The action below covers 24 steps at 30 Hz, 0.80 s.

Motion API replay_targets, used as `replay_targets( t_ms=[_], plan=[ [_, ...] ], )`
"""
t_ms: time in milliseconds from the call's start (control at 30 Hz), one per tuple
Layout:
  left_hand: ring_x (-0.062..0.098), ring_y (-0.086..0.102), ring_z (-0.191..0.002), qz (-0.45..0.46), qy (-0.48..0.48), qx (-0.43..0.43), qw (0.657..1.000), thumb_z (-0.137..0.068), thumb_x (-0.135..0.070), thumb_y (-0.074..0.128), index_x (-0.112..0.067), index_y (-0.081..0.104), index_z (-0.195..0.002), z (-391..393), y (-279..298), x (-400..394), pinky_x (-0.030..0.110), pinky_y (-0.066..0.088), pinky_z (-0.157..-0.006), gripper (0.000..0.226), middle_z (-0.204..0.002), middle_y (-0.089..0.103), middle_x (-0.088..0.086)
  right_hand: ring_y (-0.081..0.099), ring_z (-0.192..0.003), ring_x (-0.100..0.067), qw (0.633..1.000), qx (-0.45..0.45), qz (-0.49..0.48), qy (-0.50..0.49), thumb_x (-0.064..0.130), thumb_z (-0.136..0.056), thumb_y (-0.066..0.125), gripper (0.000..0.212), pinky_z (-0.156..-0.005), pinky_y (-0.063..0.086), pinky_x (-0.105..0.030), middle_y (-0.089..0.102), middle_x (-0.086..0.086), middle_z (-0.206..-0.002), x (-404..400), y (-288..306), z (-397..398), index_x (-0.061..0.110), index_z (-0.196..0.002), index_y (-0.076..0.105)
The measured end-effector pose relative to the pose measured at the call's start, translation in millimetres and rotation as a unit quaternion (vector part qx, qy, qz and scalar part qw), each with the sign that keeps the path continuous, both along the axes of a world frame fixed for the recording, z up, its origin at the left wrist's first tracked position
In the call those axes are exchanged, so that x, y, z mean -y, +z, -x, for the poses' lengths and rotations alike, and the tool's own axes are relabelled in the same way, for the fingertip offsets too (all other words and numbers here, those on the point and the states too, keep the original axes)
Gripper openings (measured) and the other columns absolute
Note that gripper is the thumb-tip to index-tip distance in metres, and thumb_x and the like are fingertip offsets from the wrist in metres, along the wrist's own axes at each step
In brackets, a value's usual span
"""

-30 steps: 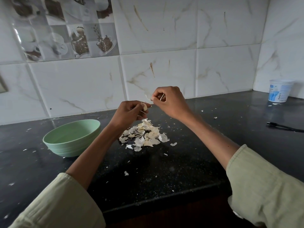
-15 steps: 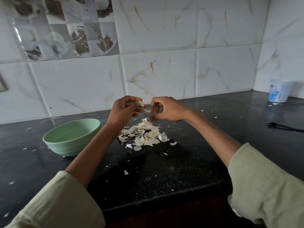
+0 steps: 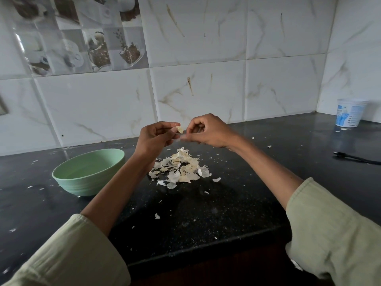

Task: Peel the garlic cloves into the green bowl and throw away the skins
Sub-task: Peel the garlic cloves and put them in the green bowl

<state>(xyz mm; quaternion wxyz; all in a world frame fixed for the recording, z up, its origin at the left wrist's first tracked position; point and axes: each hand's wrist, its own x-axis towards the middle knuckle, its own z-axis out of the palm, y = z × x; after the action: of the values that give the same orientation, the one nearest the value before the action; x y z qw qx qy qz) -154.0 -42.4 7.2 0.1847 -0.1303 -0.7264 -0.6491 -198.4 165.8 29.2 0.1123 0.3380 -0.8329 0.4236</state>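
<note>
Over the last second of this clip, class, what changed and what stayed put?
The right hand, raised with a strip of skin a second ago, dropped back level with the left hand and now picks at the garlic clove again. The left kept its grip on the clove, lifting it slightly. The green bowl, skin pile, white tub and countertop stayed unchanged.

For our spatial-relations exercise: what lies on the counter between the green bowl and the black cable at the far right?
In the head view, the pile of garlic skins lies between the green bowl and the black cable, with small skin flecks scattered around it.
</note>
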Motion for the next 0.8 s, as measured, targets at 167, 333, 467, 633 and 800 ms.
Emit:
replay_targets(
  t_ms=[167, 333, 467, 633, 800],
  plan=[
    [0.017, 0.075, -0.086, 0.033, 0.045, -0.041, 0.998, -0.096, -0.009, 0.073, -0.015, 0.079, -0.108, -1, 0, -3, 0.032, 0.059, -0.085, 0.014, -0.089, 0.080, 0.008, 0.069, -0.070, -0.007, 0.999, 0.018, 0.050, -0.005, 0.024, -0.093, 0.077, 0.014, -0.065, 0.057, -0.023, 0.079, -0.001, -0.082, 6, -1, -3, 0.011, -0.095, 0.079],
    [0.025, 0.078, -0.089, 0.053, 0.050, -0.066, 0.995, -0.094, -0.013, 0.077, -0.011, 0.080, -0.112, -5, 1, -5, 0.036, 0.062, -0.087, 0.018, -0.088, 0.081, 0.009, 0.072, -0.072, -0.010, 0.995, 0.030, 0.087, -0.030, 0.016, -0.092, 0.077, 0.009, -0.066, 0.057, -0.023, 0.079, -0.002, -0.079, 9, -3, -1, 0.008, -0.092, 0.080],
    [0.026, 0.078, -0.086, 0.078, 0.061, -0.081, 0.992, -0.091, -0.018, 0.080, -0.012, 0.081, -0.109, -7, 2, -8, 0.038, 0.064, -0.086, 0.019, -0.086, 0.081, 0.007, 0.074, -0.074, -0.016, 0.993, 0.042, 0.106, -0.035, 0.022, -0.091, 0.079, 0.017, -0.069, 0.060, -0.025, 0.079, -0.005, -0.078, 10, -4, -2, 0.005, -0.090, 0.079],
    [0.026, 0.078, -0.084, 0.065, 0.064, -0.092, 0.992, -0.090, -0.022, 0.082, -0.012, 0.082, -0.106, -7, 2, -10, 0.036, 0.063, -0.083, 0.019, -0.085, 0.080, 0.007, 0.072, -0.070, -0.014, 0.992, 0.031, 0.114, -0.052, 0.035, -0.087, 0.083, 0.029, -0.070, 0.062, -0.030, 0.078, -0.003, -0.073, 14, -5, -4, 0.007, -0.083, 0.078],
    [0.026, 0.078, -0.087, 0.027, 0.050, -0.074, 0.996, -0.092, -0.018, 0.080, -0.010, 0.082, -0.105, -7, 3, -11, 0.032, 0.062, -0.083, 0.016, -0.090, 0.081, 0.009, 0.072, -0.069, -0.016, 0.990, 0.032, 0.119, -0.064, 0.038, -0.087, 0.082, 0.030, -0.077, 0.063, -0.042, 0.077, -0.001, -0.072, 17, -6, -5, 0.009, -0.081, 0.079]
  ],
)
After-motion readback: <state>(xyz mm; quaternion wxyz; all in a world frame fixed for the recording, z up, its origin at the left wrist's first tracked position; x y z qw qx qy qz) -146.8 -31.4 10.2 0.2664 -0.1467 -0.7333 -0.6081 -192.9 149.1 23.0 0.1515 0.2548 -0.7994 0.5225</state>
